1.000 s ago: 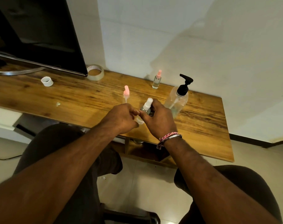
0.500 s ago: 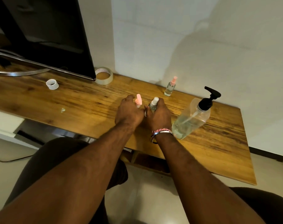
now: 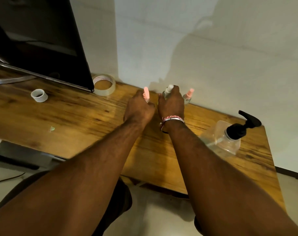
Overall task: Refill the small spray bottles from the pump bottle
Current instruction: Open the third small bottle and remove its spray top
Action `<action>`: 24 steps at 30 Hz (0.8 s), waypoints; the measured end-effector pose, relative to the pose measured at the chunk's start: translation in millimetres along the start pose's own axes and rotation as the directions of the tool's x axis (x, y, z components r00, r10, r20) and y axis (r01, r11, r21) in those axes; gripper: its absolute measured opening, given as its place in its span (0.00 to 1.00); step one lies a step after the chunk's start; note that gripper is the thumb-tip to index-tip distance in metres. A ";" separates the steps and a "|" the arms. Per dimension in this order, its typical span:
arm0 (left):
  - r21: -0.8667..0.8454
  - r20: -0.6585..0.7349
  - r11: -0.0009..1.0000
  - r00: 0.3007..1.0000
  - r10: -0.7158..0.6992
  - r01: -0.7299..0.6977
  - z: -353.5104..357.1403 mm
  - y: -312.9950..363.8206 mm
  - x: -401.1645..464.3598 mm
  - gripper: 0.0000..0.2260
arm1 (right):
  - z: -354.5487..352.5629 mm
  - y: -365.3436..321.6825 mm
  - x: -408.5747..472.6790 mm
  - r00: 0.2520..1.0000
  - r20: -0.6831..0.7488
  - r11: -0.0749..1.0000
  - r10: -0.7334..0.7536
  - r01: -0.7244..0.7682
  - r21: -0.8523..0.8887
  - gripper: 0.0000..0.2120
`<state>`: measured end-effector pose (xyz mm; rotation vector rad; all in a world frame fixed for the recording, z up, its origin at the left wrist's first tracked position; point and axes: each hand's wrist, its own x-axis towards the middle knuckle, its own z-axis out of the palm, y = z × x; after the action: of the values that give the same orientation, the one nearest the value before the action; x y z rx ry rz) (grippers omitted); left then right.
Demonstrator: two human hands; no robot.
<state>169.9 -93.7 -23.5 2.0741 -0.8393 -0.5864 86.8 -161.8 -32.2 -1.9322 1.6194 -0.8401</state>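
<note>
Your fingers (image 3: 176,92) curl round two small spray bottles at the far edge of the wooden desk (image 3: 76,120), both arms stretched out.

Taking the pump bottle (image 3: 225,142) as the landmark: it stands nearest you, clear with a black pump head, towards the desk's right end. Left of it and further back, your right hand (image 3: 171,105), a bracelet at its wrist, grips the white-capped spray bottle (image 3: 168,91). Just left again, your left hand (image 3: 138,109) grips the pink-capped spray bottle (image 3: 146,93). A second pink-capped bottle (image 3: 188,96) stands just beyond your right hand, by the wall. Far left sit a tape roll (image 3: 104,84), a small white ring (image 3: 39,95) and a dark screen (image 3: 39,40).
</note>
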 end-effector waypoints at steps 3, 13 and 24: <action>0.007 -0.016 1.000 1.000 -0.006 0.006 2.5 -3.7 -2.7 0.15 | 6.5 0.3 9.4 1.000 0.001 1.000 0.005 -0.005 -0.007 0.16; 0.082 -0.042 0.997 0.999 0.005 -0.002 8.9 -5.4 -7.0 0.16 | 12.5 2.1 9.8 0.996 0.056 0.998 0.066 -0.065 -0.021 0.19; 0.151 -0.028 0.988 0.999 0.028 -0.023 1.4 -11.2 -38.2 0.16 | -7.2 7.0 -47.1 0.993 0.013 0.989 0.119 -0.119 0.085 0.25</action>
<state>147.4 -61.4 -29.2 2.1998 -0.9159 -0.4892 71.6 -116.7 -39.1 -1.7595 1.6487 -0.8389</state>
